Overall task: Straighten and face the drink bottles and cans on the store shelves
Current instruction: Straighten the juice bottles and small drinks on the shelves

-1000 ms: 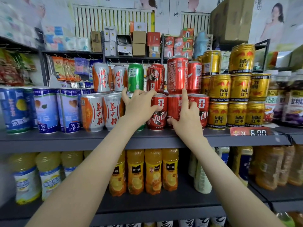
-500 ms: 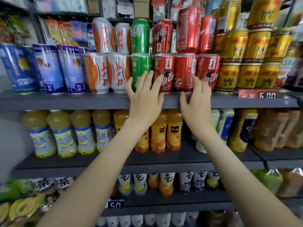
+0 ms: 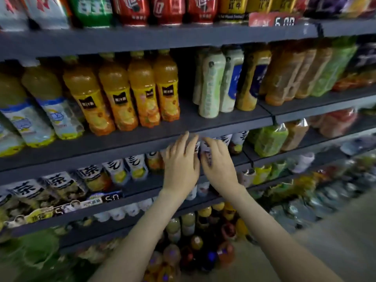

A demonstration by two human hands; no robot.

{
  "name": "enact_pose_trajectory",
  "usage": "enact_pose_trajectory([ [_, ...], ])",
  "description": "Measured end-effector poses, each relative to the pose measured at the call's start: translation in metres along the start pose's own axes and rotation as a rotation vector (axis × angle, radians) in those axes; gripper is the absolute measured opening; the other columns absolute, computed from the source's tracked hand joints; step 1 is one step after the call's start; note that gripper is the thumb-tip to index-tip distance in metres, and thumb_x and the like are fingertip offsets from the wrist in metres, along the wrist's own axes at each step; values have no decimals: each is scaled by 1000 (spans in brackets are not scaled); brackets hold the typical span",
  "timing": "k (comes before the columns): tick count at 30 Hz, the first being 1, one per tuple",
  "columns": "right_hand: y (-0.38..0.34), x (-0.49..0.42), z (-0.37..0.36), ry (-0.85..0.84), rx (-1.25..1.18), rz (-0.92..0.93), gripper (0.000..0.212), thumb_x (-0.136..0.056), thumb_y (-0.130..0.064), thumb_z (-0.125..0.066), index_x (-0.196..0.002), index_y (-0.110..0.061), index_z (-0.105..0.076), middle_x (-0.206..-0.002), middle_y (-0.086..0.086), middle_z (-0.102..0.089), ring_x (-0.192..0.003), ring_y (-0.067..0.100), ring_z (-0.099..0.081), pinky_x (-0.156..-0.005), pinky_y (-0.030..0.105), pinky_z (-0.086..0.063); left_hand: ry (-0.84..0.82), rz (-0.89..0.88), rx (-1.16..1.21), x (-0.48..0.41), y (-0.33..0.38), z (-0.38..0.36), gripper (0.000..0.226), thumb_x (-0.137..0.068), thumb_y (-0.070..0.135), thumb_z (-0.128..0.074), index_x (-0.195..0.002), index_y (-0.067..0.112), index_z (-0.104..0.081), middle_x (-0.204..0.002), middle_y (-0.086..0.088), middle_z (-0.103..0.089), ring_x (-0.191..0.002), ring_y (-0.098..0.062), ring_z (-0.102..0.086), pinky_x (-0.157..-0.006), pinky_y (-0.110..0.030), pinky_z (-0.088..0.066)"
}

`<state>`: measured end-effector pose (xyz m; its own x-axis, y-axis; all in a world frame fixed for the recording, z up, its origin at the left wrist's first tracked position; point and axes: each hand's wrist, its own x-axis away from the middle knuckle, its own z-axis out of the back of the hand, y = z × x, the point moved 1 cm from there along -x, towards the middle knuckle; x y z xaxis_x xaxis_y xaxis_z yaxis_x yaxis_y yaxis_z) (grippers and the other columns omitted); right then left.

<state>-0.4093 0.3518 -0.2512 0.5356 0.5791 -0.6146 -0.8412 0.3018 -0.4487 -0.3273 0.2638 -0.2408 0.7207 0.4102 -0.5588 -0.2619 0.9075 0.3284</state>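
Bottles (image 3: 237, 141) two shelves down now behind the hands (image 3: 181, 169) (image 3: 220, 169), cans (image 3: 130, 9) far above.

A red price tag (image 3: 272, 20) on the shelf edge above and to the right of the orange juice bottles (image 3: 130, 94) reads "6.00". Below and left of those bottles, a dark price tag (image 3: 111, 198) shows "50", and tea bottles (image 3: 59, 181) bear a large black "茶". The juice bottles' small black labels are too blurred to read.
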Motion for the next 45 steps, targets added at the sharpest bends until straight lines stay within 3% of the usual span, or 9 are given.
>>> enact_pose_trajectory([
  [5,68,48,21,-122,70,-151,35,-94,-12,-53,-128,-7,-48,-116,10,-53,-112,24,-46,-89,33,-45,-269,112,74,25,35,-47,48,-96,21,-47,-143,15,-37,-145,-4,-41,-127,-24,-44,-98,-36,-41],
  [8,114,71,42,-169,68,-265,39,-96,-14,-50,-134,-8,-44,-125,8,-49,-120,23,-42,-90,29,-40,-371,165,42,36,60,-83,51,-99,26,-43,-147,17,-27,-150,-3,-32,-134,-21,-35,-103,-32,-37],
  [14,218,107,99,-255,28,-388,37,-96,-14,-51,-132,-6,-45,-119,9,-49,-115,25,-45,-93,32,-42,-498,361,15,42,130,-155,51,-99,27,-42,-147,19,-26,-149,-4,-31,-125,-24,-46,-90,-37,-49],
  [16,252,117,118,-279,35,-436,37,-95,-13,-52,-131,-4,-45,-119,11,-49,-113,28,-48,-93,39,-46,-495,410,46,42,158,-177,49,-99,26,-43,-145,19,-29,-147,-4,-34,-126,-24,-44,-92,-37,-48],
  [22,338,122,157,-341,24,-605,46,-93,-15,-57,-134,0,-41,-129,16,-46,-125,31,-40,-99,35,-36,-474,558,156,29,217,-223,50,-98,25,-45,-145,19,-30,-145,-6,-38,-125,-26,-46,-88,-35,-46],
  [27,393,90,156,-341,-76,-751,53,-92,-16,-60,-137,0,-37,-135,17,-44,-122,32,-46,-89,34,-43,-401,638,216,-5,232,-252,59,-98,26,-47,-149,20,-20,-147,-8,-35,-123,-27,-48,-85,-32,-45],
  [32,436,35,138,-235,-140,-739,59,-89,-17,-64,-135,3,-34,-122,14,-45,-122,34,-43,-81,28,-34,-301,778,273,-58,231,-300,72,-96,33,-51,-151,18,-7,-154,-9,-23,-118,-27,-53,-72,-28,-43],
  [38,465,-11,113,-161,-372,-750,100,-76,-15,-78,-149,-8,-9,-150,12,-25,-138,28,-28,-109,38,-33,-233,872,341,-104,238,-359,91,-85,45,-63,-149,12,-8,-149,-12,-28,-133,-30,-36,-100,-44,-42],
  [45,484,-25,96,-111,-413,-811,114,-64,-18,-86,-148,-12,-9,-146,13,-30,-134,30,-34,-104,39,-36,-80,913,228,-117,252,-384,73,-79,50,-69,-123,3,-35,-119,-12,-42,-112,-27,-40,-76,-32,-40],
])
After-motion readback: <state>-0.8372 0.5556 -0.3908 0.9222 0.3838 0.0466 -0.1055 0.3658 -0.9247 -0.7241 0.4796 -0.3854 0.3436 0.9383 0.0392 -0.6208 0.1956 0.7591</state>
